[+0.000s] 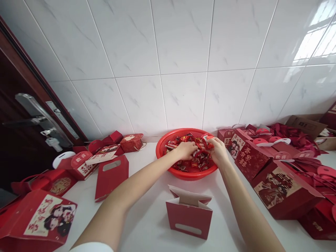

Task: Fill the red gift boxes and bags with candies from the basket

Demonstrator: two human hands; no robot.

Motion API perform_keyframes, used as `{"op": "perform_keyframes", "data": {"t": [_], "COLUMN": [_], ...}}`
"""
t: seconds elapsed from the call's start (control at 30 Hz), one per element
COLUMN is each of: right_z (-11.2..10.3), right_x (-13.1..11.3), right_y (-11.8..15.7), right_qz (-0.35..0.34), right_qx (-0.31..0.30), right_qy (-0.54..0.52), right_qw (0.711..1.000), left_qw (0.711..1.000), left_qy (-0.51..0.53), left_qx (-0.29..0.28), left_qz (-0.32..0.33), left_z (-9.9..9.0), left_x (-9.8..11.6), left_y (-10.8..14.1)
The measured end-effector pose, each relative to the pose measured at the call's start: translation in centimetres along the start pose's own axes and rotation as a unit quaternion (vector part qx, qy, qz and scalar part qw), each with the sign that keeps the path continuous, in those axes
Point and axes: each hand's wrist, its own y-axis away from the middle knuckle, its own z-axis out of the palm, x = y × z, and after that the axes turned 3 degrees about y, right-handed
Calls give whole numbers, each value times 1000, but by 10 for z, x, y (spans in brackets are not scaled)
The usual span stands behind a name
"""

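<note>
A red plastic basket (189, 177) full of red-wrapped candies (183, 166) stands against the tiled wall. My left hand (186, 150) reaches into it with its fingers curled down among the candies. What those fingers hold, if anything, is hard to make out. Over the basket's right side, my right hand (217, 151) is closed on a red-wrapped candy (207, 138), thumb and fingers bent around it. Between my forearms, in front of the basket, a red paper gift box (189, 216) stands upright with its top flaps open and an oval slot in its front panel.
To the left lie a flat red box (112, 177), several small decorated boxes and a larger picture box (49, 220). Many red gift boxes (286, 187) crowd the right, with red ribbons (291, 138) and an open cardboard carton (306, 126) behind. A door handle (43, 119) is at far left.
</note>
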Motion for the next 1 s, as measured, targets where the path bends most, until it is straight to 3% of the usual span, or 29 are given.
{"op": "perform_keyframes", "data": {"t": [0.17, 0.27, 0.37, 0.53, 0.63, 0.7, 0.8, 1.0], "right_z": [-1, -1, 0, 0, -1, -1, -2, -3], "right_x": [0, -1, -2, -2, -1, -1, 0, 2], "right_y": [-2, -1, -2, -4, -5, -6, -6, -7], "right_qz": [1, 12, 23, 26, 25, 26, 23, 9], "right_qx": [3, -3, 9, 6, 7, 17, 26, 18], "right_qy": [-4, -7, -6, -14, -26, -26, -19, -17], "right_qw": [1000, 1000, 1000, 1000, 999, 999, 999, 1000], "left_qw": [984, 973, 984, 992, 982, 975, 978, 985], "left_qy": [-12, -12, 12, 102, 125, 69, 22, 32], "left_qx": [92, 116, 103, 57, -53, -114, -127, -114], "left_qz": [-155, -197, -147, 37, 130, 179, 167, 126], "left_z": [-8, -4, 0, 1, 5, 12, 23, 32], "left_x": [-34, -46, -48, -21, 6, 22, 36, 43], "left_y": [11, 18, 20, 11, 2, -5, -14, -30]}}
